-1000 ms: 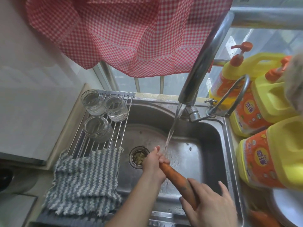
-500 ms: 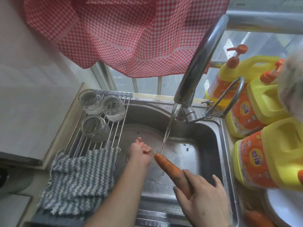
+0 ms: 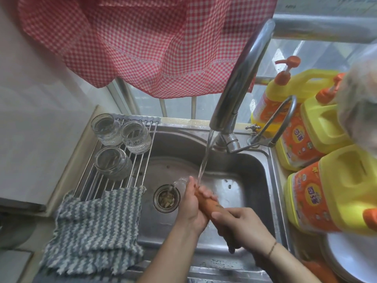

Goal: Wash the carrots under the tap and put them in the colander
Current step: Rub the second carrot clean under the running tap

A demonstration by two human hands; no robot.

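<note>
While the water (image 3: 205, 160) runs from the tap (image 3: 240, 78) in a thin stream, we hold one carrot (image 3: 208, 204) with both hands over the steel sink (image 3: 244, 166). Our left hand (image 3: 191, 207) wraps its fingers around the far end of the carrot, just under the stream, and the water falls on this hand and splashes to the left. Our right hand (image 3: 242, 227) grasps the near end of the carrot, with the thumb on top and the fingers curled under it. The carrot lies tilted, its far end pointing to the tap and its near end pointing to us. Only a short orange part shows between the two hands.

Left of our hands, the drain (image 3: 166, 198) of the sink has some food scraps in it. On the left side of the sink a wire rack (image 3: 140, 160) carries three glass jars (image 3: 113, 160), and a grey striped cloth (image 3: 95, 227) lies over the near part of the rack. On the right of the sink stand yellow detergent bottles (image 3: 326, 197) with orange labels, close together. Near the right corner we see the rim of a white plate (image 3: 350, 260), and one more orange thing (image 3: 318, 268) lies just beside it, but it is too much hidden to name. A red checked cloth (image 3: 142, 41) hangs above the far side of the sink.
</note>
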